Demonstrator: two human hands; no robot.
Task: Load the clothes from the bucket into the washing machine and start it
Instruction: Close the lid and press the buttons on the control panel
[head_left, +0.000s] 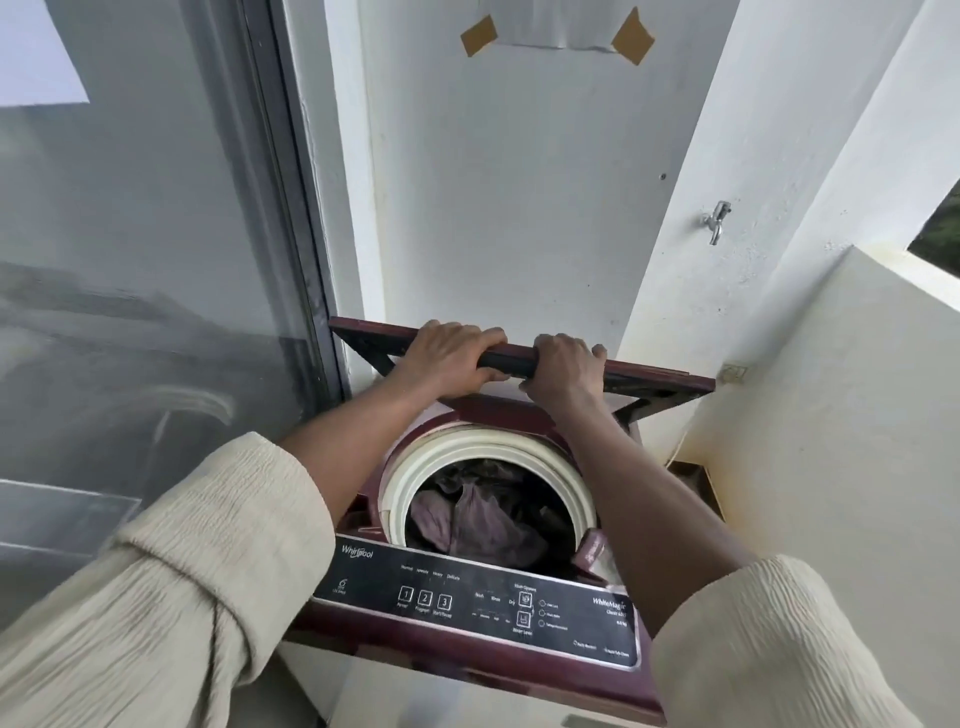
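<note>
A maroon top-loading washing machine (358, 618) stands below me against the white wall. Its folding lid (654, 375) is raised and bent at the middle. My left hand (444, 358) and my right hand (563, 371) both grip the lid's front edge, side by side. Under the lid the round drum opening with a cream rim (410, 478) shows dark purple and brown clothes (483, 519) lying inside. The black control panel (467, 597) with three numbered buttons faces me at the front. No bucket is in view.
A glass sliding door (145, 312) with a dark frame runs along the left. A metal tap (717, 221) sticks out of the wall at the right. A cream parapet wall (841, 415) closes in the right side. A taped paper (550, 26) hangs above.
</note>
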